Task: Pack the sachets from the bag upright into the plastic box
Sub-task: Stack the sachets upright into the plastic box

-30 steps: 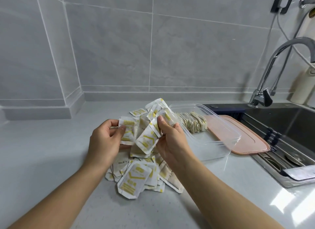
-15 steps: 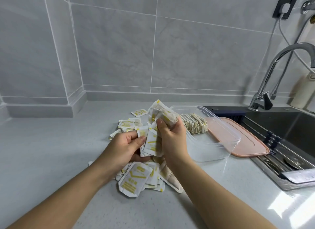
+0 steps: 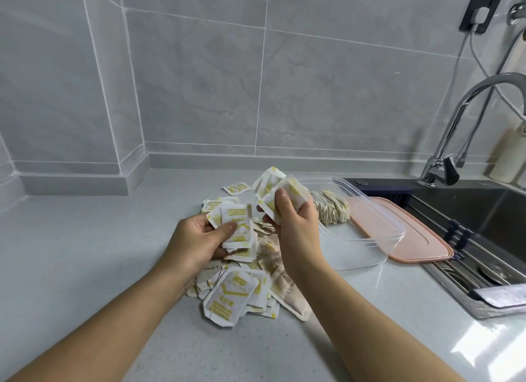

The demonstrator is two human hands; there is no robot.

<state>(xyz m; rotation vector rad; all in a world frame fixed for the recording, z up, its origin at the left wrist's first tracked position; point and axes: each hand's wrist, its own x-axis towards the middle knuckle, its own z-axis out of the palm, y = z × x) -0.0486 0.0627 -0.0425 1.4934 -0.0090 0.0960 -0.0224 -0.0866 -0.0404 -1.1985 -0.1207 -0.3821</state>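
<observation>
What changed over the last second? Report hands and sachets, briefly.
The left hand moved in to the bunch in the right hand, then drew back left; its fingers now grip sachets held apart from that bunch. The right hand kept gripping its bunch beside the plastic box. The box's upright row, pink lid and loose pile stayed put.

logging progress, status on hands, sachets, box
Left hand grips a few sachets, right hand grips a bunch by the plastic box. One upright row inside, loose pile on the counter. Box mouth unobstructed.
</observation>
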